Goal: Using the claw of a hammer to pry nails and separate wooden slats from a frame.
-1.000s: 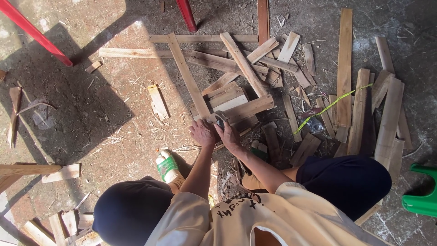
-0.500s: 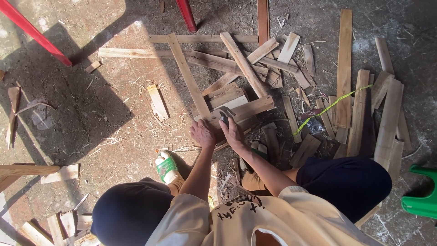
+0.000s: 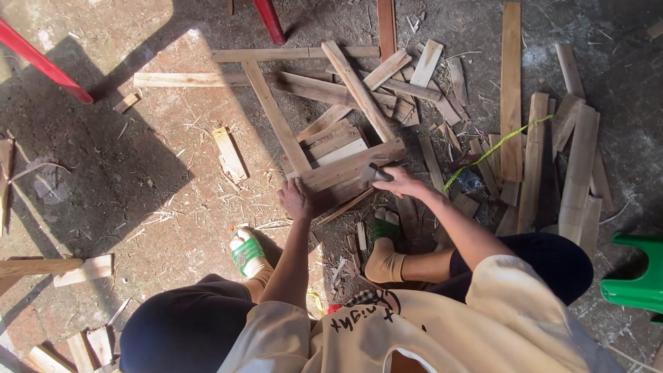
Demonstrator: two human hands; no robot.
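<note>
Two hands on wooden slat frame, left hand pressing; right hand gripping hammer

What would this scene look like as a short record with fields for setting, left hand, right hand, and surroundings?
setting: person crouched over a dirt floor strewn with wood scraps
left hand: left hand pressed flat on the near end of a wooden slat
right hand: right hand with fingers closed on a small dark tool at the same slat
surroundings: slat frame, loose planks, yellow-green strap, green plastic stool, red bars
</note>
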